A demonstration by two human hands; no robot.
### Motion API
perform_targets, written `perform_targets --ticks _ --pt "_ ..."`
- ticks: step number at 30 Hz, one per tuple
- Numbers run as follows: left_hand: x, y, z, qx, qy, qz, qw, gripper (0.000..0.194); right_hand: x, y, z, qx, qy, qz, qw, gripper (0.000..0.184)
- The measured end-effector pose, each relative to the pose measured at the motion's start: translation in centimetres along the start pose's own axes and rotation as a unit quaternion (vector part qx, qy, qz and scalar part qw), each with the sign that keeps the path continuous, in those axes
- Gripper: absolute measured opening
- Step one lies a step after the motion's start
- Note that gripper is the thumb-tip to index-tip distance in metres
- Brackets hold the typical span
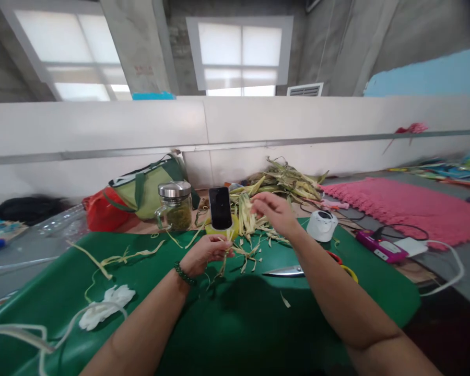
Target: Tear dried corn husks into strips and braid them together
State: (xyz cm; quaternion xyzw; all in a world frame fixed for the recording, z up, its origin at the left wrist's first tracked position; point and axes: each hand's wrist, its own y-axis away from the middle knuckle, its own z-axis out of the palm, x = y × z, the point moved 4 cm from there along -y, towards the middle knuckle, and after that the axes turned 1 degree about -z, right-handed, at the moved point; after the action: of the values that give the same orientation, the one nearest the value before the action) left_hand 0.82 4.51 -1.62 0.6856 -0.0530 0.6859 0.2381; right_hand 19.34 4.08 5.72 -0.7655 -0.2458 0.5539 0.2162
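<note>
My left hand [209, 249], with a green bead bracelet at the wrist, is closed on a small bunch of pale corn husk strips [222, 267]. Above and to the right, my right hand [274, 211] is raised with its fingers drawn together; whether anything is in them cannot be made out. Just left of those fingers lies a pale bundle of corn husk [246, 215]. Torn husk scraps [250, 257] are scattered between the hands. Scissors [286, 271] lie partly behind my right forearm, blades pointing left. A phone [220, 208] stands upright on a yellow holder [235, 224].
A glass jar [179, 215] with a metal lid stands behind my left hand. At right are a white rounded device [321, 226] and a purple power strip [382, 247]. A crumpled tissue [107, 308] and white cable [19, 334] lie left. Dried husks [285, 180] are heaped by the wall.
</note>
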Motion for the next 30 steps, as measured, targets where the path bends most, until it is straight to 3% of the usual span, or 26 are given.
perform_targets --ticks 1,3,6,8,12,14,17,20,24,27,30 --pt "0.1 -0.1 -0.4 0.019 -0.016 -0.001 1.0 0.028 -1.2 0.0 -1.3 0.057 0.0 -0.01 0.998 0.032" --pt "0.4 -0.2 -1.2 0.052 -0.046 0.018 0.997 0.025 -3.7 0.4 -2.8 0.08 0.038 -0.032 0.996 0.03" --pt "0.6 -0.3 -1.5 0.063 -0.048 0.037 0.996 0.027 -6.4 1.1 -3.4 0.034 0.111 -0.059 0.991 0.028" --pt "0.5 -0.2 -1.1 0.033 -0.026 0.038 0.998 0.03 -6.6 1.4 -2.6 -0.013 0.161 -0.042 0.986 0.03" --pt "0.2 0.1 0.3 -0.068 0.045 0.019 0.996 0.037 -2.9 1.4 0.7 -0.116 0.295 0.073 0.946 0.036" --pt "0.0 0.3 0.7 -0.09 0.047 0.013 0.995 0.041 -0.5 1.3 2.6 -0.147 0.332 0.115 0.925 0.039" --pt "0.0 0.3 0.9 -0.088 0.008 0.05 0.995 0.041 1.8 1.2 5.5 -0.195 0.248 0.072 0.946 0.04" --pt "0.2 0.1 0.9 -0.053 0.004 0.098 0.994 0.038 2.8 1.2 7.0 -0.172 0.168 0.037 0.97 0.032" --pt "0.6 -0.3 0.1 0.01 0.062 0.124 0.99 0.036 4.3 0.8 6.0 -0.112 0.164 0.076 0.977 0.034" --pt "0.5 -0.8 -1.1 0.075 0.1 0.092 0.988 0.032 5.9 0.4 3.3 -0.084 0.204 0.113 0.969 0.044" --pt "0.1 -1.1 -2.0 0.117 0.117 0.052 0.985 0.029 7.4 0.4 0.8 -0.079 0.278 0.151 0.945 0.043"
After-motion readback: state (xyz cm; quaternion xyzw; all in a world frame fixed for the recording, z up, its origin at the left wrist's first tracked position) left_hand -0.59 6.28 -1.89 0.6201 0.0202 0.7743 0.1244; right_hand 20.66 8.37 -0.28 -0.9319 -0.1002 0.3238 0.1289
